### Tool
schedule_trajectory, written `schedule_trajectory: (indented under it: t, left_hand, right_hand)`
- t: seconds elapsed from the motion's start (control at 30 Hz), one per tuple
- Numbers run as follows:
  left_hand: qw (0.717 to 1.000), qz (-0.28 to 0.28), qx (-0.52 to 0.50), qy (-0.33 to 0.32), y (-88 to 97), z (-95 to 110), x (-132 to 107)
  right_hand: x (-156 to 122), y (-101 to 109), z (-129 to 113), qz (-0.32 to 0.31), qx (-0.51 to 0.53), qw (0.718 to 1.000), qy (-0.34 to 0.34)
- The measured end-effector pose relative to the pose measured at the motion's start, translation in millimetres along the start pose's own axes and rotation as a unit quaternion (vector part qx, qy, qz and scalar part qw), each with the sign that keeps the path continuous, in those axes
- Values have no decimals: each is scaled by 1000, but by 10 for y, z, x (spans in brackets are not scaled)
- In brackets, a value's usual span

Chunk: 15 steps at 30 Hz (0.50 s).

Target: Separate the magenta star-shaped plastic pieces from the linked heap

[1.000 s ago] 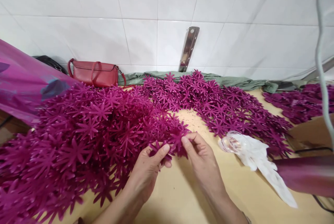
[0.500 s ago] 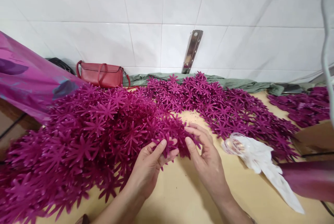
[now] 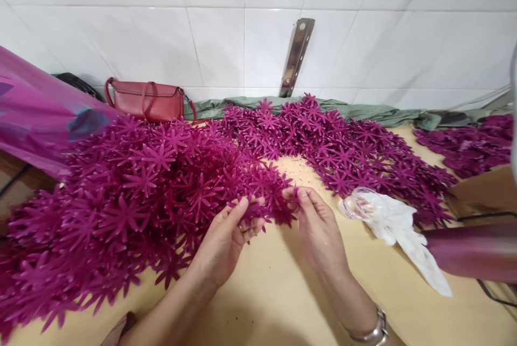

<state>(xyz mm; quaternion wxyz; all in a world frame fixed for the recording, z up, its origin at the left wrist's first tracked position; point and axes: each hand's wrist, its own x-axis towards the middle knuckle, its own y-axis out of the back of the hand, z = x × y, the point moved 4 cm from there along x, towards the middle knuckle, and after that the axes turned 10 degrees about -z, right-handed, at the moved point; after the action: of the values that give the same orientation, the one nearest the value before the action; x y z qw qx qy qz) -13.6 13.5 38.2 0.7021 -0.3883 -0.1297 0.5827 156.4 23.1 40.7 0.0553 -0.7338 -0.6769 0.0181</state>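
My left hand [image 3: 226, 233] is closed, thumb pressed on a purple flower-shaped piece [image 3: 255, 210] with narrow petals. Its fingers curl beneath the piece, partly hidden. A little to the right, my right hand [image 3: 319, 222] pinches a purple petal piece [image 3: 296, 195] between thumb and fingers; how much it holds is covered by the fingertips. Both hands are just above the table, close to the near edge of a large heap of purple flower pieces [image 3: 141, 179]. The heap rises behind and to the left of my left hand.
More purple flower pieces [image 3: 355, 152] spread at the back right. A white cloth or bag with a clear ring [image 3: 388, 217] lies right of my right hand on the pale table [image 3: 266, 292]. A red handbag [image 3: 147, 101] and green cloth [image 3: 363, 112] line the tiled wall.
My right hand's fingers have come together from a spread pose and now pinch a purple piece. My left hand keeps its hold. The view has tilted down slightly.
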Motion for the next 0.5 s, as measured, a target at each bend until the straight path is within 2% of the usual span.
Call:
schedule_trajectory:
  t: [0.07, 0.13, 0.2, 0.27, 0.37, 0.5]
  left_hand:
    - [999, -11, -35, 4, -23, 50, -3]
    - [999, -18, -40, 5, -42, 79, -1]
    - [1000, -13, -26, 0, -44, 77, 6]
    - [1000, -6, -12, -2, -40, 43, 15]
    - [1000, -10, 1, -10, -50, -24, 25]
    - [1000, -9, 7, -14, -75, -88, 31]
  right_hand:
    - [3, 41, -50, 23, -135, 989, 59]
    - [-26, 41, -130, 49, -251, 958, 129]
    - [-73, 10, -200, 59, -298, 935, 182]
    - [-116, -43, -236, 34, -301, 931, 205]
    - [-166, -128, -220, -26, -267, 940, 208]
    - [-178, -214, -118, -108, -169, 968, 152]
